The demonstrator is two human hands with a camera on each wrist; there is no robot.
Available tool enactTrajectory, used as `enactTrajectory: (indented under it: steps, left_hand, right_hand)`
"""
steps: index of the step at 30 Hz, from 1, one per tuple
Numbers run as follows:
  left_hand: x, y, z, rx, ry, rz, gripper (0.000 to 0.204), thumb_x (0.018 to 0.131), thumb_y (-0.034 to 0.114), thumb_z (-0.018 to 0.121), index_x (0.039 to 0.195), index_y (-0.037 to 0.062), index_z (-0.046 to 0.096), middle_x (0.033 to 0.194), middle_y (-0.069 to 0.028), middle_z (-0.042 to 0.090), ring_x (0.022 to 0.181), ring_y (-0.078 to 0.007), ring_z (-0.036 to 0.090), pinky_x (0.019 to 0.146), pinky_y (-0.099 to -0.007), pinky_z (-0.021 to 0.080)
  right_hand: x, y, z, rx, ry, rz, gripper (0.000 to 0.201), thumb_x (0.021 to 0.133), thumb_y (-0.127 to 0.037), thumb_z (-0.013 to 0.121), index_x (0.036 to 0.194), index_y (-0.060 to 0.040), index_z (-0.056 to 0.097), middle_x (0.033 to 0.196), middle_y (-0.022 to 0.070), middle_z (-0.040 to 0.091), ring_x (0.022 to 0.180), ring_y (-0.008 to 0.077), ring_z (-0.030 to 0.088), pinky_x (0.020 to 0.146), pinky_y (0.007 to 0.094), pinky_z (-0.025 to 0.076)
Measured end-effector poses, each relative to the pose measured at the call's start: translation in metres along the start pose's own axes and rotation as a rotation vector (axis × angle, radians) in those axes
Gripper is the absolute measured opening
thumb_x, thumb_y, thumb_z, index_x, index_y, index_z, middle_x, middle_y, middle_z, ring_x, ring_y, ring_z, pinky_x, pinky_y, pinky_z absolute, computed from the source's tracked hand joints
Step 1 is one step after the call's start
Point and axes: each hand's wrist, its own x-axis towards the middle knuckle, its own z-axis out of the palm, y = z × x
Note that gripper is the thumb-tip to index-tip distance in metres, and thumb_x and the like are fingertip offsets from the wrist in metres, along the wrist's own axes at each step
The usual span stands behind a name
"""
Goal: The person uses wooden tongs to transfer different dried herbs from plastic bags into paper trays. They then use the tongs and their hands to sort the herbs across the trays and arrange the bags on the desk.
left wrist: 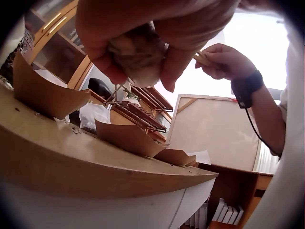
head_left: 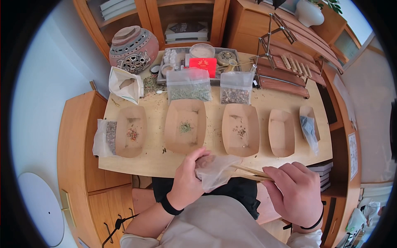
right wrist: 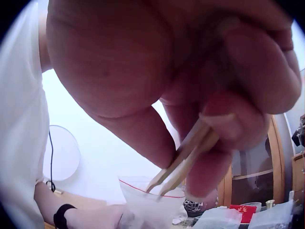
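My left hand (head_left: 187,180) grips a clear zip bag (head_left: 216,172) near the table's front edge, its mouth turned to the right. My right hand (head_left: 297,191) pinches a pair of wooden tweezers (head_left: 255,173). In the right wrist view the two tweezer tips (right wrist: 159,188) reach the bag's red-lined opening, slightly apart. What lies inside the bag is hard to make out. Beyond my hands, brown paper trays stand in a row: one with orange-red bits (head_left: 132,134), one with green leaf bits (head_left: 185,127), one with dark bits (head_left: 240,132), and a smaller tray (head_left: 282,144).
A bag (head_left: 308,128) lies across the rightmost tray; another bag (head_left: 108,138) lies at far left. Behind the row are bags of green (head_left: 189,91) and dark dried pieces (head_left: 235,94), an opened pouch (head_left: 126,87), a patterned pot (head_left: 134,49) and a wooden folding rack (head_left: 289,58).
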Motion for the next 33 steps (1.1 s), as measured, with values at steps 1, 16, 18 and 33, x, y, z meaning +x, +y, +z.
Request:
enactTrajectory:
  steps: [1,16,18,33]
  left_hand:
    - [0.001,0.003,-0.001,0.028,0.007,0.021,0.085,0.071,0.013,0.095,0.141,0.0040,0.047,0.126,-0.0175,0.066,0.109,-0.0311,0.071,0.092,-0.0398,0.057]
    - [0.005,0.007,0.000,-0.098,-0.007,-0.083,0.041,0.076,0.005,0.087,0.114,0.0025,0.070,0.095,-0.0132,0.075,0.085,-0.0264,0.076,0.075,-0.0337,0.059]
    - [0.006,0.011,-0.002,-0.051,0.005,-0.065,0.040,0.076,0.004,0.086,0.112,0.0026,0.070,0.093,-0.0134,0.076,0.084,-0.0266,0.076,0.073,-0.0336,0.059]
    - [0.018,0.022,0.018,0.130,0.061,0.085,0.038,0.071,0.000,0.085,0.104,0.0038,0.066,0.089,-0.0132,0.069,0.077,-0.0310,0.070,0.067,-0.0373,0.056]
  right_hand:
    - [0.002,-0.002,-0.001,-0.049,-0.013,-0.007,0.027,0.076,-0.014,0.082,0.101,-0.0064,0.072,0.072,0.0015,0.056,0.061,0.0202,0.058,0.050,0.0332,0.047]
    - [0.018,-0.026,0.006,-0.338,-0.087,-0.173,0.037,0.077,-0.022,0.080,0.108,-0.0023,0.075,0.075,-0.0002,0.049,0.068,0.0153,0.053,0.046,0.0301,0.044]
    - [0.019,-0.024,0.004,-0.300,-0.145,-0.192,0.035,0.079,-0.022,0.079,0.108,-0.0029,0.075,0.076,0.0000,0.050,0.068,0.0157,0.054,0.047,0.0302,0.045]
    - [0.015,0.002,0.016,-0.286,-0.114,-0.291,0.010,0.065,-0.011,0.067,0.069,-0.0080,0.059,0.068,0.0004,0.051,0.062,0.0144,0.056,0.043,0.0284,0.043]
